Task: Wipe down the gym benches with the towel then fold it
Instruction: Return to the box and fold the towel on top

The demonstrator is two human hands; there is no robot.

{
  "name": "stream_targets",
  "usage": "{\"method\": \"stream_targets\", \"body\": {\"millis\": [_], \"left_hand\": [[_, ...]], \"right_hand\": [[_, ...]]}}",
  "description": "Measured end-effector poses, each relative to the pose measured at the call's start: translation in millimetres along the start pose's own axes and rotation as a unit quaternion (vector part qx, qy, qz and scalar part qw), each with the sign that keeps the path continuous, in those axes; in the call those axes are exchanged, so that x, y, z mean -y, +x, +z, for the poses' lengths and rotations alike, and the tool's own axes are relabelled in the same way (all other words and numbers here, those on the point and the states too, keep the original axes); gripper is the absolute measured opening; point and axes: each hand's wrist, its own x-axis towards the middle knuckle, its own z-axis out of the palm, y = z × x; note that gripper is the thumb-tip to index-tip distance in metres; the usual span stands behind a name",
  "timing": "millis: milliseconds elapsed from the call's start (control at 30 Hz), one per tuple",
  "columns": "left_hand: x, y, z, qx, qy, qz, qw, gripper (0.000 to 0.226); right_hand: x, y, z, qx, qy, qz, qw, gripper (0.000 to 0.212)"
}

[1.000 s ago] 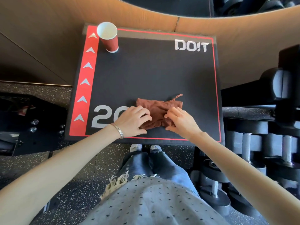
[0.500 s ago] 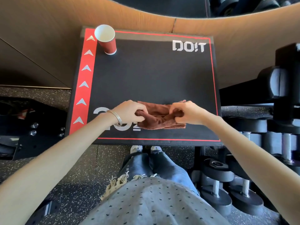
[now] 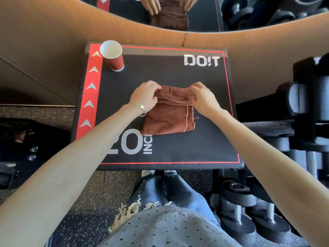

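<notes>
Two hands work the far fold of the towel point(image 3: 169, 120), which lies in layers near the middle of the black surface point(image 3: 204, 147). The left hand point(image 3: 145, 98) and the right hand point(image 3: 204, 99) each grasp a far corner, fingers curled over the folded edge, probably to keep the layers square while the fold is set. Stitched hems lie stacked along the towel's right side. A paper cup point(image 3: 114, 56) stands well apart at the far left corner, and bare surface lies open toward the near edge. Dumbbells point(image 3: 238, 227) crowd the floor off the right edge.
</notes>
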Motion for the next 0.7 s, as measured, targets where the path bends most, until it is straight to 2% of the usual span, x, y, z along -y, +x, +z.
{"method": "stream_targets", "body": {"millis": [100,167,200,267,367,433,500,567,633,700], "left_hand": [[6,-12,14,0.089,0.131,0.085,0.984,0.043],[10,-17,21,0.143,0.195,0.087,0.967,0.044],[11,-19,22,0.147,0.199,0.083,0.965,0.044],[12,-26,23,0.11,0.174,0.101,0.973,0.04],[14,-47,25,0.047,0.137,0.177,0.973,0.028],[18,-62,29,0.066,0.148,0.199,0.967,0.03],[20,-73,34,0.109,0.177,0.186,0.96,0.044],[21,-75,37,0.13,0.193,0.163,0.959,0.052],[18,-73,38,0.125,0.21,0.164,0.956,0.047],[15,-72,37,0.107,0.228,0.166,0.953,0.033]], "right_hand": [[-8,-13,21,0.123,-0.067,-0.042,0.989,0.043],[-13,-21,31,0.2,-0.127,-0.045,0.97,0.041],[-15,-25,35,0.198,-0.137,-0.044,0.97,0.04],[-15,-35,40,0.129,-0.119,-0.057,0.983,0.037],[-8,-58,50,0.054,-0.082,-0.107,0.989,0.032],[-7,-68,56,0.078,-0.1,-0.115,0.985,0.041],[-6,-70,61,0.11,-0.131,-0.092,0.981,0.05],[-5,-67,64,0.099,-0.149,-0.086,0.98,0.045],[-4,-63,63,0.08,-0.141,-0.085,0.983,0.036],[-3,-59,56,0.101,-0.086,-0.063,0.989,0.034]]}}
